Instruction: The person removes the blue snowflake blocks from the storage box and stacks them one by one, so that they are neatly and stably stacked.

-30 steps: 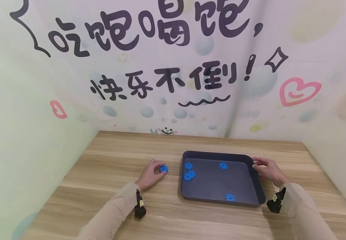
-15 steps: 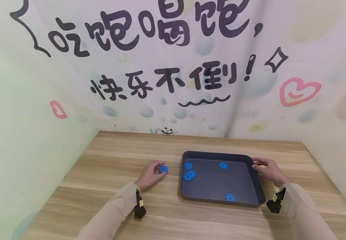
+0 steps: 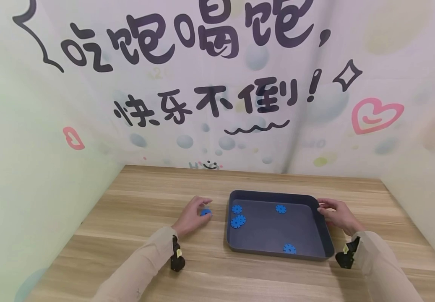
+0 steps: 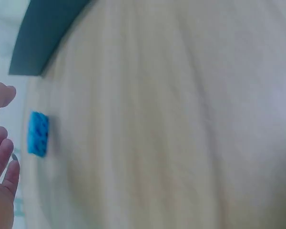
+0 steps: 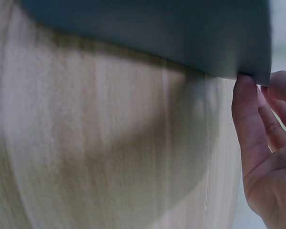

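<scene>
My left hand (image 3: 194,216) hovers around a short stack of blue notched plastic discs (image 3: 206,213) on the table, thumb and fingers spread apart. In the left wrist view, the blue stack (image 4: 38,134) stands free of the fingers (image 4: 1,152), with a gap between them. My right hand (image 3: 339,216) pinches the right wall of a dark grey tray (image 3: 277,254) near its far corner. The right wrist view has fingertips on both sides of the tray's edge (image 5: 254,57). Inside the tray lie several blue discs (image 3: 236,222), mostly along its left side.
The wooden table (image 3: 157,184) carries the tray right of centre. A printed cloth backdrop (image 3: 187,84) rises behind the table's far edge, with pale walls at both sides. Black wrist cameras (image 3: 177,258) are strapped to both sleeves.
The left fingers, earlier closed around the blue disc stack, have spread and lifted off it slightly. The stack stays in place. My right hand and the tray have not moved.
</scene>
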### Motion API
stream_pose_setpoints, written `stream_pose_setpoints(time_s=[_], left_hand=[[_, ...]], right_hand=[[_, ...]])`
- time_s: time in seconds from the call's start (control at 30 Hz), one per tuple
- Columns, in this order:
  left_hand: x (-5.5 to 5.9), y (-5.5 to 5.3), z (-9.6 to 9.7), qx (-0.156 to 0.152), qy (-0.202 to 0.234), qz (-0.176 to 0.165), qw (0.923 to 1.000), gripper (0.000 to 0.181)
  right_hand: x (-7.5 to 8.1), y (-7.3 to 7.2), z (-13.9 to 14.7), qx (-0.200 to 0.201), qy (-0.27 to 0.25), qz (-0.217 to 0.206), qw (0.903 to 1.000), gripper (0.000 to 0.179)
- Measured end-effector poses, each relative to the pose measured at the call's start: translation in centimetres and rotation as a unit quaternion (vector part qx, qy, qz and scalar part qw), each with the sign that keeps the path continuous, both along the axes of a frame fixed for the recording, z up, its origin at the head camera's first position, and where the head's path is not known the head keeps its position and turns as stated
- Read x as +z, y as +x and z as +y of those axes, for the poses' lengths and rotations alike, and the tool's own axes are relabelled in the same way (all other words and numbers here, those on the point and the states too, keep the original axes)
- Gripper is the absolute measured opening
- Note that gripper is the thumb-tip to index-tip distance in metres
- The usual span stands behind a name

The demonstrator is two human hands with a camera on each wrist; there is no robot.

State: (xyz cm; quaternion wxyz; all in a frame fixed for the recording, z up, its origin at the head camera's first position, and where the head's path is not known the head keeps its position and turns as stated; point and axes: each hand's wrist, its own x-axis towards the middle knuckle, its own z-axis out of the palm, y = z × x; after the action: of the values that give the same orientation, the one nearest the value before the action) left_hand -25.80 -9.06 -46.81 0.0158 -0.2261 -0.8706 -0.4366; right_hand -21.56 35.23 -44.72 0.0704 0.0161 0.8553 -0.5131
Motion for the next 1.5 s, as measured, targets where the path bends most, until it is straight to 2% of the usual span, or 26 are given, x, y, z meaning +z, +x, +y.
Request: stream_pose_setpoints(time_s=[0.17, 0.27, 0.5, 0.67, 0.83, 0.97, 1.07, 1.3, 1.4, 1.5], left_hand=[[1.4, -0.3, 1.4, -0.013, 0.016, 0.007, 0.9998, 0.041], [2.3, -0.6, 2.4, -0.033, 0.017, 0.009, 0.9993, 0.041], [3.8, -0.8, 5.8, -0.087, -0.020, 0.022, 0.9958, 0.040], [4.4, -0.4, 8.7, -0.133, -0.048, 0.035, 0.9893, 0.039], [5.2, 0.0, 11.6, -0.172, -0.072, 0.028, 0.9820, 0.040], [5.1, 0.1, 13.6, -0.183, -0.104, 0.049, 0.9764, 0.040], [4.4, -0.1, 14.9, -0.193, -0.116, 0.063, 0.9723, 0.039], [3.4, -0.7, 17.5, -0.206, -0.108, 0.058, 0.9710, 0.038], [3.2, -0.9, 18.1, -0.203, -0.118, 0.058, 0.9703, 0.038], [3.2, -0.9, 18.5, -0.199, -0.135, 0.042, 0.9696, 0.039]], right_hand=[[0.2, 0.1, 0.0, 0.001, 0.001, -0.003, 1.0000, 0.044], [0.3, 0.2, 0.0, 0.000, 0.004, -0.006, 1.0000, 0.044], [0.1, 0.2, 0.1, -0.003, 0.005, -0.009, 0.9999, 0.046], [0.0, 0.1, 0.0, -0.004, 0.004, -0.006, 1.0000, 0.045], [-0.1, 0.1, -0.1, -0.002, 0.000, -0.006, 1.0000, 0.045], [-0.1, 0.1, 0.0, -0.007, 0.000, -0.008, 0.9999, 0.046], [-0.1, 0.0, 0.2, -0.007, -0.001, -0.010, 0.9999, 0.046], [0.2, 0.0, 0.4, -0.005, 0.003, -0.005, 1.0000, 0.047], [0.1, -0.1, 0.3, -0.003, -0.007, -0.004, 1.0000, 0.046], [-0.1, -0.1, 0.1, -0.001, -0.015, -0.007, 0.9999, 0.047]])
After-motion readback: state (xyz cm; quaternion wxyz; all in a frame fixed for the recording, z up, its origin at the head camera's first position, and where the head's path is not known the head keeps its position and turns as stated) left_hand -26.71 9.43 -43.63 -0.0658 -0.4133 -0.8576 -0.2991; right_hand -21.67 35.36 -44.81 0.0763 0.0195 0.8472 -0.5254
